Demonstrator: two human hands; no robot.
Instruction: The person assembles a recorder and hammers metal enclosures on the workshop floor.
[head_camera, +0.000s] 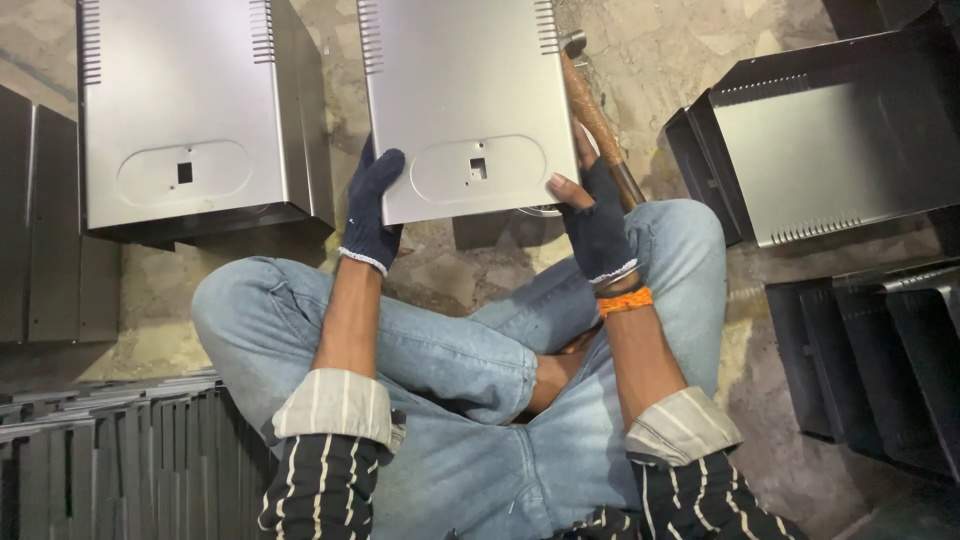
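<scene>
- Two gloved hands: left hand (372, 205) and right hand (596, 222) each grip one near corner of one metal cover (462, 105) above the knees.
- One hammer (596, 120) beside it.
- One second cover (185, 110) at left.

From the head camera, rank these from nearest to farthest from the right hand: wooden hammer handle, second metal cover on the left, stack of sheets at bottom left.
1. Wooden hammer handle, just beside the right hand.
2. Second metal cover, upper left.
3. Stack of sheets, bottom left corner.

Hammer (598, 125) right of panel (462, 100) (touching)
</scene>
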